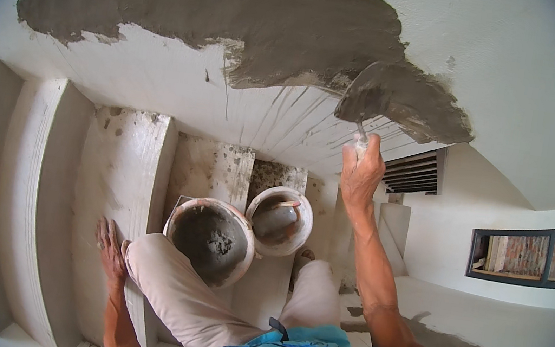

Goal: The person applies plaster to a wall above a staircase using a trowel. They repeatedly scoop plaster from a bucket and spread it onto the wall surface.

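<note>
White stairwell; grey wet plaster (243, 12) overhead; pale dusty stair steps (121, 173) below.

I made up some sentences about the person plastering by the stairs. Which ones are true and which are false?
1. The right hand holds a trowel against the wet grey plaster. True.
2. The left hand holds a brush. False: it lies flat on a stair step, empty.
3. Two buckets stand between the person's legs. True.
4. Both buckets are empty. False: the nearer one holds grey mortar; the other bucket holds something I cannot make out.
</note>
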Demonstrator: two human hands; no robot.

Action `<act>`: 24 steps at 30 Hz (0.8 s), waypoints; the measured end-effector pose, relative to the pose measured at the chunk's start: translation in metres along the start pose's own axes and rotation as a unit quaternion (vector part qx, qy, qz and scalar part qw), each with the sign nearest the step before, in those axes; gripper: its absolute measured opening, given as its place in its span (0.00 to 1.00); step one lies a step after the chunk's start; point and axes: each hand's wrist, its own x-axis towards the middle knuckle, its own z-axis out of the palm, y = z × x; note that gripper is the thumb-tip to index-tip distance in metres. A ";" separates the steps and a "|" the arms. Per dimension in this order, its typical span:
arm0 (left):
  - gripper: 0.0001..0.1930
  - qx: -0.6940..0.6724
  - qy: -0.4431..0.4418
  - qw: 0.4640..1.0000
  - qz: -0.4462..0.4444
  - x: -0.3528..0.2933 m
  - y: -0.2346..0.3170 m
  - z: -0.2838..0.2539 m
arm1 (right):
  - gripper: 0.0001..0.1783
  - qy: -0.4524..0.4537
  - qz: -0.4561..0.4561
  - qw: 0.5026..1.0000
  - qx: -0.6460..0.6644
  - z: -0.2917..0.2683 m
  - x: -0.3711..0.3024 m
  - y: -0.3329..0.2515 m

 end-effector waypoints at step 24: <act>0.39 -0.050 0.007 0.998 0.033 -0.002 -0.018 0.011 | 0.13 -0.031 0.076 0.996 0.019 0.066 -0.038 -0.047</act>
